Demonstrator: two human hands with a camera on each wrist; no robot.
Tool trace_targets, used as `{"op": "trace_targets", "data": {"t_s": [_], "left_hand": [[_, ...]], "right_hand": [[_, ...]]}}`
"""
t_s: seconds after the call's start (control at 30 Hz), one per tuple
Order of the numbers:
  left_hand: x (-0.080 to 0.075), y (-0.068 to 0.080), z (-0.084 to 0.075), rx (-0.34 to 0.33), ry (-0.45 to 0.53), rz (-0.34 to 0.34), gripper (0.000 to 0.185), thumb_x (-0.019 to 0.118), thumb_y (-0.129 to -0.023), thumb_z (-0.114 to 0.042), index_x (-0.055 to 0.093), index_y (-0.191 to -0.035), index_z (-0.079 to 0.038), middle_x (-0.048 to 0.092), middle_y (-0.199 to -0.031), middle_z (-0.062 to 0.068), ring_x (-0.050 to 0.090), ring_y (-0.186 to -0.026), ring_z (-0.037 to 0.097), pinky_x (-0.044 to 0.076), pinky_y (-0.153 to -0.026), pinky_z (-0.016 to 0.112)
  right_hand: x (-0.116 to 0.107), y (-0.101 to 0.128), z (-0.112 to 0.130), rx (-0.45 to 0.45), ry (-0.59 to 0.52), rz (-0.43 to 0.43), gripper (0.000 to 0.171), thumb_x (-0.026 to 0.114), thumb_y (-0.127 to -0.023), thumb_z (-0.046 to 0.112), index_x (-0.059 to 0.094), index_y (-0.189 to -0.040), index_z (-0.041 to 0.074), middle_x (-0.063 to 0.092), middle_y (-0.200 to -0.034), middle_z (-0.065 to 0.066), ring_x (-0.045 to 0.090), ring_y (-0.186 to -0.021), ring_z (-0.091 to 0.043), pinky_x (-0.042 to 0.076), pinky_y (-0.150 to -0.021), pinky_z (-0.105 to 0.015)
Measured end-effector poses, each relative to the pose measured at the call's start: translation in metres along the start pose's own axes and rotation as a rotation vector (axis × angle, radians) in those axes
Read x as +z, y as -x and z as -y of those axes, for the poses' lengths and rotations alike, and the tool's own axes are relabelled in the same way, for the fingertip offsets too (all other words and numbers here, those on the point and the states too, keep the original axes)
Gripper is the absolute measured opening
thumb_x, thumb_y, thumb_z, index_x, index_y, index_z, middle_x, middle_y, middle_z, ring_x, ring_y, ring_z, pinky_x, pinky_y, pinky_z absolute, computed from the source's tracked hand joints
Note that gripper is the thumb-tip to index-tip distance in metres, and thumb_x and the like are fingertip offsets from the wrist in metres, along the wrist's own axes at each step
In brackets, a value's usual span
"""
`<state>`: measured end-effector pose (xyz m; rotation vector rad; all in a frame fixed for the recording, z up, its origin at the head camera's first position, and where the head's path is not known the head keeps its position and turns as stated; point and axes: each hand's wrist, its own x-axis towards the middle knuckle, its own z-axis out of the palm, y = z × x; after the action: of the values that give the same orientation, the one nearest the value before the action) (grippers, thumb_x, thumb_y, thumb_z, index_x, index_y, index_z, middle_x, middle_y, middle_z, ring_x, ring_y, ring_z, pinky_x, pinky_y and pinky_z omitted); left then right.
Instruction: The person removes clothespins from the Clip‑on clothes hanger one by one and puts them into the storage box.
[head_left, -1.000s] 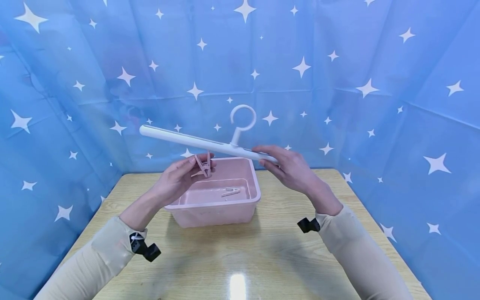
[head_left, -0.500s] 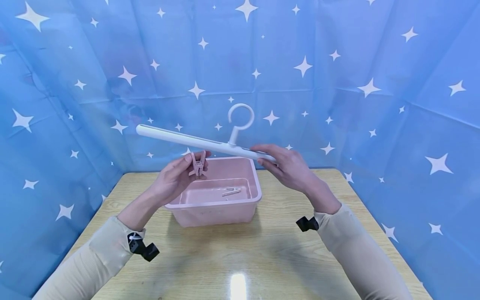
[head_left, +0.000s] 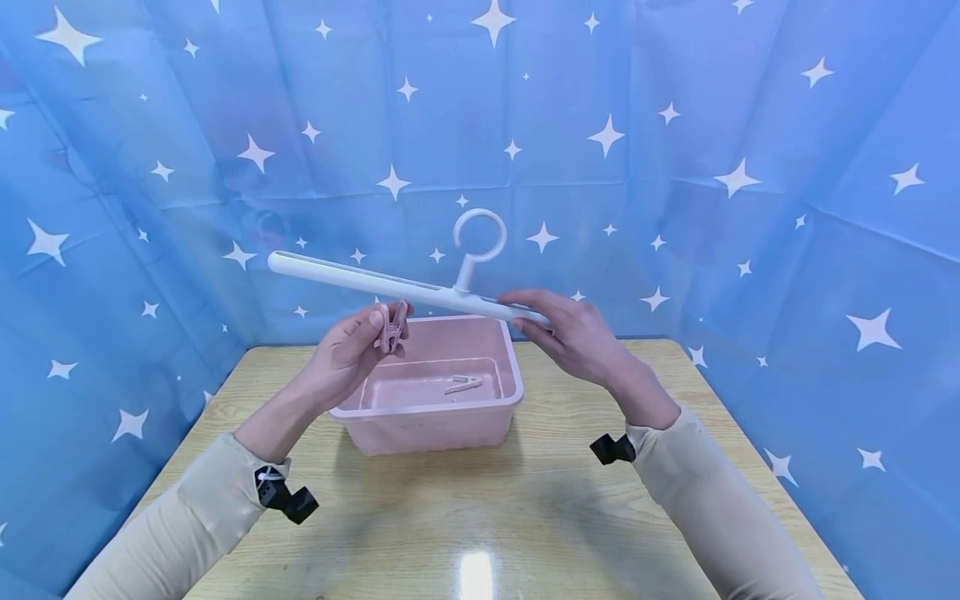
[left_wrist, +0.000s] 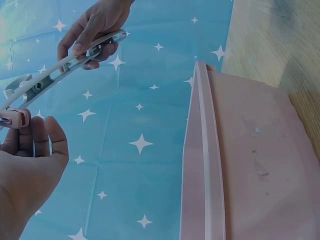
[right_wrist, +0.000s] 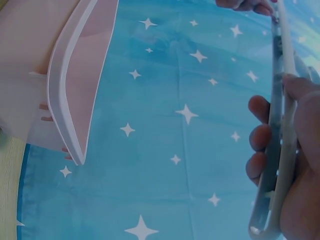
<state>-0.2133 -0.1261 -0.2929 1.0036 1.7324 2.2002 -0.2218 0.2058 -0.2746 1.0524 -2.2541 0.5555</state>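
My left hand pinches a pink clothespin between thumb and fingertips, just under the left half of a white hanger. In the left wrist view the clothespin sits right by the hanger; whether they touch I cannot tell. My right hand grips the hanger's right end, thumb on one side and fingers on the other, as the right wrist view also shows. The hanger is a slotted bar, tilted with its left end higher and its round hook pointing up.
Below the hanger a pink plastic basin stands on the wooden table. Inside it lies a light-coloured clothespin. A blue curtain with white stars surrounds the table at the back and sides.
The hanger and both hands have shifted slightly left. The clothespin has turned in my left fingers and moved a little left.
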Motion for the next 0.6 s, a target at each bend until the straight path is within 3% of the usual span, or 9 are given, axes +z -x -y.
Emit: {"op": "trace_targets", "data": {"t_s": [0.2, 0.4, 0.6], "left_hand": [[-0.0003, 0.0009, -0.0004, 0.021, -0.053, -0.032, 0.032, 0.043, -0.108, -0.031, 0.055, -0.083, -0.017, 0.054, -0.126, -0.003, 0.051, -0.109, 0.012, 0.049, -0.089, 0.023], [0.0009, 0.0004, -0.0003, 0.058, -0.075, -0.061, 0.025, 0.044, -0.108, -0.03, 0.056, -0.088, -0.018, 0.057, -0.12, -0.005, 0.051, -0.11, 0.009, 0.049, -0.087, 0.021], [0.0023, 0.0021, -0.0016, 0.085, -0.124, -0.116, 0.02, 0.046, -0.107, -0.028, 0.063, -0.1, -0.021, 0.061, -0.124, -0.009, 0.054, -0.117, 0.005, 0.049, -0.088, 0.018]], "right_hand": [[-0.0004, -0.0018, 0.0027, 0.012, -0.005, 0.015, 0.038, 0.065, -0.098, 0.019, 0.059, -0.135, 0.023, 0.068, -0.129, -0.001, 0.056, -0.068, -0.011, 0.041, -0.058, -0.028], [0.0, -0.0041, 0.0044, 0.02, 0.001, 0.011, 0.038, 0.065, -0.098, 0.02, 0.059, -0.135, 0.025, 0.068, -0.128, 0.0, 0.055, -0.066, -0.011, 0.041, -0.057, -0.027], [-0.0012, -0.0067, 0.0068, 0.032, -0.008, 0.022, 0.038, 0.064, -0.098, 0.022, 0.059, -0.136, 0.025, 0.068, -0.129, 0.0, 0.057, -0.068, -0.012, 0.043, -0.059, -0.028]]}}
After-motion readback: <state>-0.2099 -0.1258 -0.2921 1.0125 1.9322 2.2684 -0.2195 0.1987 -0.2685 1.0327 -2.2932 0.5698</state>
